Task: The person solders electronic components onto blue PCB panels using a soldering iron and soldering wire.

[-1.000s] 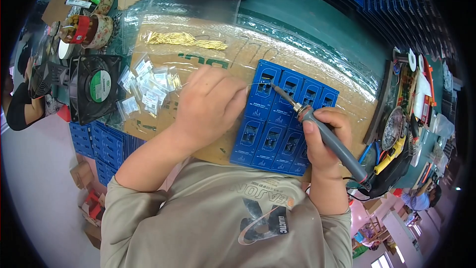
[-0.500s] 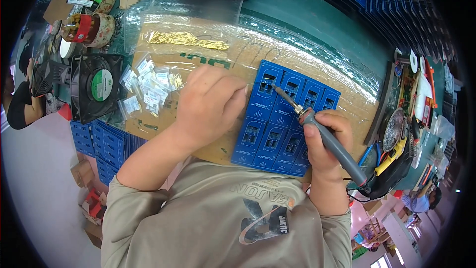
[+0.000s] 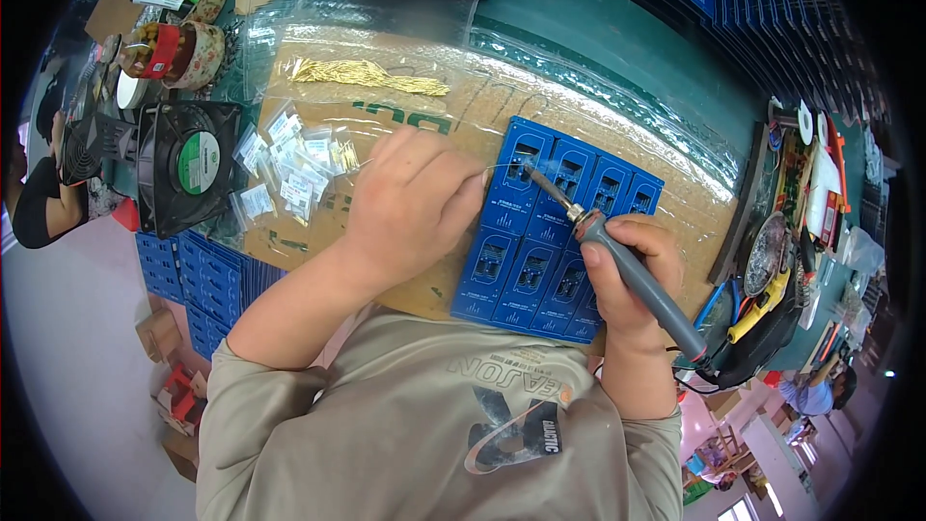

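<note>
Here, right hand (image 3: pixel 620 301) holds one iron (image 3: pixel 647 291), left (image 3: pixel 410 205) one wire (image 3: pixel 503 165)

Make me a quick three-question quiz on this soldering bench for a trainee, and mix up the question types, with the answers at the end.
1. Which hand grips the soldering iron?
2. True or false: the left hand holds a thin wire that reaches toward the blue circuit-board panel.
3. Pick one. What stands just to the left of the pile of small clear bags?
A) a yellow-handled tool
B) a black fan
C) the soldering iron

Key: 1. The right hand. 2. True. 3. B.
</note>
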Demonstrator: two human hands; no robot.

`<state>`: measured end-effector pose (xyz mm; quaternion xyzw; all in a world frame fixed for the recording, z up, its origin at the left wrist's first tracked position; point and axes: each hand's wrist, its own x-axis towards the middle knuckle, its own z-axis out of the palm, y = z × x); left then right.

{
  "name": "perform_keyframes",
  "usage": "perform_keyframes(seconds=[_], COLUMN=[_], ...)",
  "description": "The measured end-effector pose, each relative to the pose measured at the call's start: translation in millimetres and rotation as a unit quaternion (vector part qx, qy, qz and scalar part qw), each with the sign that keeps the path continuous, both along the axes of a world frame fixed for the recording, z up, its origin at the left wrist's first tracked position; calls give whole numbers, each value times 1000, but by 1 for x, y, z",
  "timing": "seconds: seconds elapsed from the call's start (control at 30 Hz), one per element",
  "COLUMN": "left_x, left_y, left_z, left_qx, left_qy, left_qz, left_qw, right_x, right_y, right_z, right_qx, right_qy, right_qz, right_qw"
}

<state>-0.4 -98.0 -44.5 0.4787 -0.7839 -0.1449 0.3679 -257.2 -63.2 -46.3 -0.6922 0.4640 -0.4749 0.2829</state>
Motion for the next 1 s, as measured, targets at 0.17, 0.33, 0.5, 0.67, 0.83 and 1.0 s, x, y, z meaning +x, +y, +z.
perform_keyframes(seconds=[0.17,0.33,0.5,0.67,0.83,1.0], left_x=[1,1,0,0,1,1], left_y=[-1,-1,-2,-2,-1,-1], left_z=[0,2,1,0,1,1], left_qx=[-1,11,11,9,10,16], left_qy=[2,-9,-12,-8,-7,-13], left_qz=[21,18,11,13,23,13], left_qw=[1000,1000,1000,1000,1000,1000], right_x=[0,1,1,1,2,3], right_y=[1,0,1,0,-1,-3], right_z=[0,1,-1,0,0,4], right_qx=[23,25,28,20,17,15], right_qy=[-16,5,-1,-4,-7,5], right_qz=[-11,-9,-9,-9,-1,12], right_qw=[1000,1000,1000,1000,1000,1000])
